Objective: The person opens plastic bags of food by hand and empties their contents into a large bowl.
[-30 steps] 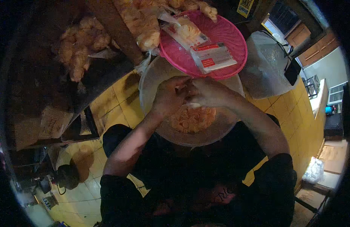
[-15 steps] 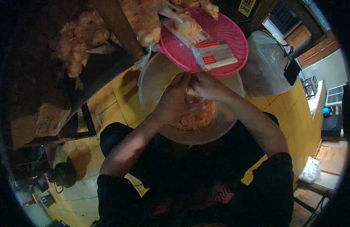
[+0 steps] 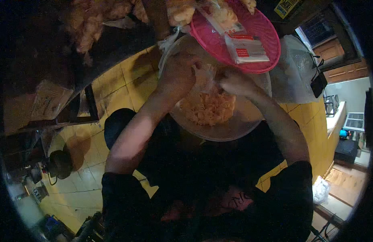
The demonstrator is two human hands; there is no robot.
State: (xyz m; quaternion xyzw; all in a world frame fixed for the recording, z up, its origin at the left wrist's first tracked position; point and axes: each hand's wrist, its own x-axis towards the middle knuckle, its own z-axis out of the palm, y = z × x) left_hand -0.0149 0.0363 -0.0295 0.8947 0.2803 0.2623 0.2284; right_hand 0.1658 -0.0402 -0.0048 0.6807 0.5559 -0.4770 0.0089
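A small clear plastic bag (image 3: 205, 76) is stretched between my hands. My left hand (image 3: 180, 74) pinches one side of it, and my right hand (image 3: 238, 82) grips the other with curled fingers. Both are above a wide translucent tub (image 3: 222, 136) between my legs. Orange, chip-like snack pieces (image 3: 208, 111) lie heaped in the tub beneath the bag. Whether the bag has anything in it I cannot tell. A pink round ribbed tray (image 3: 271, 36) rests over the tub's far right edge. It carries a pack of clear bags (image 3: 251, 50) and a filled bag (image 3: 224, 16).
Several filled bags (image 3: 88, 28) are piled on a dark surface at the far left. A big translucent sack (image 3: 291, 76) stands right of the tub, with a black flat object (image 3: 318, 84) hanging by it. A box-like package (image 3: 51, 101) sits at left, above yellow tiles (image 3: 118, 92).
My hands have moved apart from their close pinch, and the clear bag now shows spread between them. The head view has shifted, so the tub and tray appear higher and further right.
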